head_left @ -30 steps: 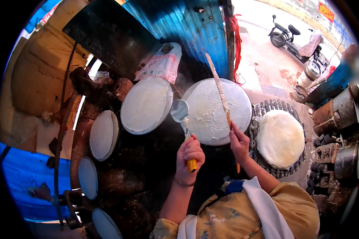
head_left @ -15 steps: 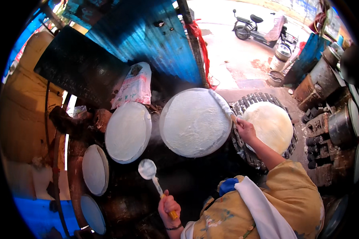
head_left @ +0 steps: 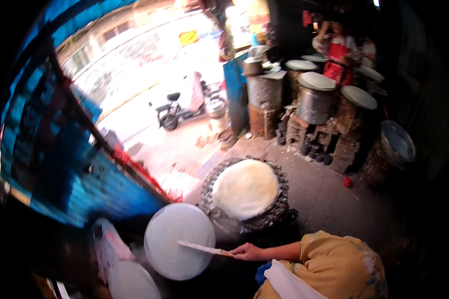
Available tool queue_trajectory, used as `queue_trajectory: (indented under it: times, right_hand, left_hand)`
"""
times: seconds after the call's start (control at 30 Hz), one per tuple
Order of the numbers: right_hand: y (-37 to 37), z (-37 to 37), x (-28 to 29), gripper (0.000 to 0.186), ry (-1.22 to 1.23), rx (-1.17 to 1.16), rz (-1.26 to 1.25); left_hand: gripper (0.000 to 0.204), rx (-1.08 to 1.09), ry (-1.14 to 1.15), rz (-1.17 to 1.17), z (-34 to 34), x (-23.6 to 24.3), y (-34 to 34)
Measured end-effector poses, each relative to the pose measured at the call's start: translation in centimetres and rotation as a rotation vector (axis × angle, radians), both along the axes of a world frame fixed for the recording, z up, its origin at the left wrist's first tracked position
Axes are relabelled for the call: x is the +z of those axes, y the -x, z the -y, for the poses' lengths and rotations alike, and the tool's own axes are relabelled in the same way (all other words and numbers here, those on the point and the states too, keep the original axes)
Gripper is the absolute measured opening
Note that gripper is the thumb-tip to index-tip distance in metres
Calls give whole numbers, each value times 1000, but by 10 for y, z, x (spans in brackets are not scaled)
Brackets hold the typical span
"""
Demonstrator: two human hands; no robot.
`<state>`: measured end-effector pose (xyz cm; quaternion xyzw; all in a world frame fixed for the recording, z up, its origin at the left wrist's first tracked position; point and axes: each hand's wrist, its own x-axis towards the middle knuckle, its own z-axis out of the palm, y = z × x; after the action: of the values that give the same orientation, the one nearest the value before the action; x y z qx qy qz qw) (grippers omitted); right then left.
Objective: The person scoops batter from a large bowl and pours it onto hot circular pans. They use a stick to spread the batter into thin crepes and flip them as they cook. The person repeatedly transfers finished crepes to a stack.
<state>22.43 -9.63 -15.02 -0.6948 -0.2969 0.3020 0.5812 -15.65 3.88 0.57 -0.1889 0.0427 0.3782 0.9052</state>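
My right hand point(head_left: 248, 251) is closed round the handle of a long flat spreader point(head_left: 204, 247) whose blade is coated in white batter. The blade lies across the right half of a round griddle point(head_left: 172, 264) covered with a thin pale layer, its tip near the middle. Whether the blade presses on the layer or hovers just above, I cannot tell. Beyond my hand, a pale yellowish stack of round flatbreads point(head_left: 247, 189) rests on a dark woven round tray point(head_left: 283, 192). A second pale round griddle point(head_left: 132, 284) shows at the lower left. My left hand is out of sight.
A blue corrugated panel point(head_left: 85, 174) stands at the left, with a red cloth point(head_left: 139, 169) along its edge. Lidded metal drums point(head_left: 315, 102) line the back right. A person in a red apron point(head_left: 336, 60) stands behind them. Outside is a parked scooter point(head_left: 184, 107).
The view has swung to the right and up. My right hand has brought the spreader from the griddle's right edge to its middle. My left hand, with its ladle, has left the picture.
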Motion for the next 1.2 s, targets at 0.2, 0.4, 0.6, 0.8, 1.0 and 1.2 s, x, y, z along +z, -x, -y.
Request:
queue_trajectory:
  times: [0.2,0.4,0.6,0.8,1.0,1.2]
  right_hand:
    - [1,34,2,30,65,218,23]
    - [-5,36,18,31,-10,48,-61]
    - [-29,23,41,38,-112,-15,-238]
    - [-50,20,38,50,-86,-10,-224]
    - [-74,14,32,55,-71,84,-179]
    - [-74,-18,21,43,-57,210,-156]
  left_hand:
    - [28,-64,-188,-54,-42,43,-37]
    - [31,101,-326,-483,-75,67,-76]
    - [33,-275,-159,18,-48,83,-125]
    - [29,-325,-99,69,-42,56,-162]
    - [25,-245,-87,109,-46,39,-171]
    - [21,-33,88,147,-14,67,-171]
